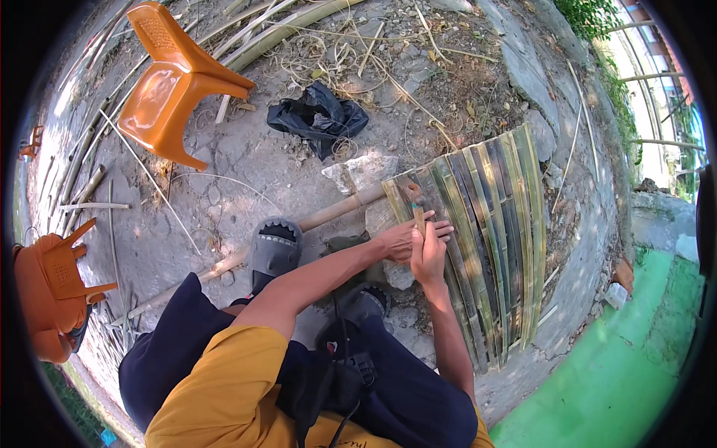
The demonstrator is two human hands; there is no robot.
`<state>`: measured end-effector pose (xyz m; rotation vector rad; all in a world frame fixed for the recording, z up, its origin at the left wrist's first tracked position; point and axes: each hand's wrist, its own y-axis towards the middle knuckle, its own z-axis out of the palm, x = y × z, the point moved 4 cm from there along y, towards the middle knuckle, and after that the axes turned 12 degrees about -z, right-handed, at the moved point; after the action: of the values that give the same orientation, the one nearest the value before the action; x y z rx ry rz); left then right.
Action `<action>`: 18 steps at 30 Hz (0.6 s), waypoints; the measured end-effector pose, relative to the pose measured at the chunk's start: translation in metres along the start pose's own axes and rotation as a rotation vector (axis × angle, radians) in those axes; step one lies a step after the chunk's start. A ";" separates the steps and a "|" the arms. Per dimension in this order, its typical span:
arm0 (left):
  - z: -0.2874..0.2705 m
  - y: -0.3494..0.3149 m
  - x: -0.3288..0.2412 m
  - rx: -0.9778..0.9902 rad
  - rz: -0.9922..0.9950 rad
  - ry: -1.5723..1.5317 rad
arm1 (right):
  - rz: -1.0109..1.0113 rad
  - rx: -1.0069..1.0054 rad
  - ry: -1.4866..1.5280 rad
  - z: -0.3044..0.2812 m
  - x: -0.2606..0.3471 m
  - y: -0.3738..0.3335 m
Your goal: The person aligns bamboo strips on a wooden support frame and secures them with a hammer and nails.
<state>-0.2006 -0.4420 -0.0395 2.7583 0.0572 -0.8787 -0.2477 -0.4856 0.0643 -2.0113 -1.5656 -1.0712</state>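
I see an orange chair [160, 93] far left, a black bag [340, 125] just beyond a pale stone [362, 172], and a pole [340, 210] and shoe [275, 250] to the left. Grey ground [291, 183] shows between chair and pole, green floor [605, 373] near right. My right hand [428, 257] grips a wooden-handled tool [419, 221] at the bamboo panel [489, 231]'s left edge; I cannot tell whether my left hand [399, 240], beside it, holds anything.

Slants the left forearm [314, 278] in from left of the fingers [444, 226], stretching the left hand [399, 243] past the right thumb [429, 231]; curls the right hand [428, 258] closed, with right forearm [449, 328] below.
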 end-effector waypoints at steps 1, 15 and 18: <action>0.004 0.005 -0.004 -0.100 0.029 0.222 | 0.005 0.007 -0.005 -0.004 -0.005 0.000; 0.030 -0.003 0.004 0.041 -0.067 -0.184 | -0.176 0.375 -0.345 -0.017 -0.055 0.013; 0.028 -0.004 0.004 0.003 -0.037 -0.266 | -0.231 0.175 -0.268 -0.012 -0.045 0.007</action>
<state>-0.2141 -0.4452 -0.0650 2.6248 0.0588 -1.2471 -0.2497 -0.5253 0.0389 -1.9522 -1.9945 -0.7299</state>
